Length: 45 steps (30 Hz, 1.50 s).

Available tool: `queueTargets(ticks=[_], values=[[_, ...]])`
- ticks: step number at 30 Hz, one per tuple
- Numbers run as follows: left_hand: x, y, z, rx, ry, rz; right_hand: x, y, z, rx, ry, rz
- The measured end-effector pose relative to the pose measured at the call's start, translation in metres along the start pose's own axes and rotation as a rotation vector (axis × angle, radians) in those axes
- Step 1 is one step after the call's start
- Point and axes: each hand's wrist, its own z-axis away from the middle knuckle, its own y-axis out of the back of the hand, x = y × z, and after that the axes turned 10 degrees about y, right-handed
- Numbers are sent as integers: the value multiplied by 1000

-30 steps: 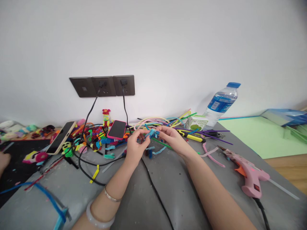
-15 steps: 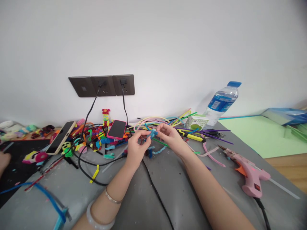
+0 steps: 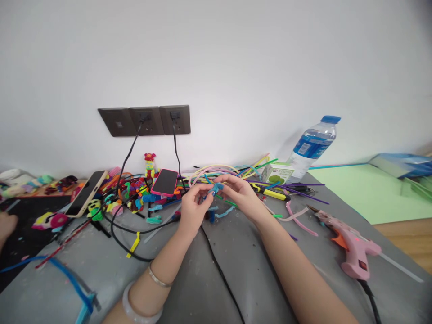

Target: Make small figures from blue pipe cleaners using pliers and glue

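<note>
A small blue pipe cleaner piece (image 3: 216, 187), bent into a compact shape, is pinched between the fingertips of both hands above the grey table (image 3: 249, 279). My left hand (image 3: 195, 204) is closed on its left side, with thumb and index finger together. From the right, my right hand (image 3: 240, 194) grips the same piece with thumb and fingers. The fingers hide part of its form. Just below the hands lie short light-blue pipe cleaner bits (image 3: 224, 213). A bundle of long pipe cleaners (image 3: 219, 169) spreads behind them.
A pink glue gun (image 3: 356, 252) lies at right. Behind it are a water bottle (image 3: 312, 146), a small box (image 3: 277, 173) and yellow-black pliers (image 3: 275, 194). Two phones, the pink one (image 3: 165, 182) nearer, lie among craft pieces. Black cables (image 3: 221, 270) cross the table. Another person's hand (image 3: 6, 227) shows at left.
Both hands stay in nearly the same place. The fingers of my right hand have shifted slightly on the blue piece, and the view has moved a little.
</note>
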Motion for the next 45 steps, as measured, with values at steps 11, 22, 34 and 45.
queueTargets(ticks=[11,22,34,45], values=[[-3,-2,1,13,15,-36,4,-5,-1,43,14,64],[-4,-2,0,37,-55,-26,7,-6,-2,29,23,30],[-5,-1,1,15,-48,-53,9,-6,-2,61,45,34],[-4,1,-2,24,4,-213,7,-9,0,153,156,431]])
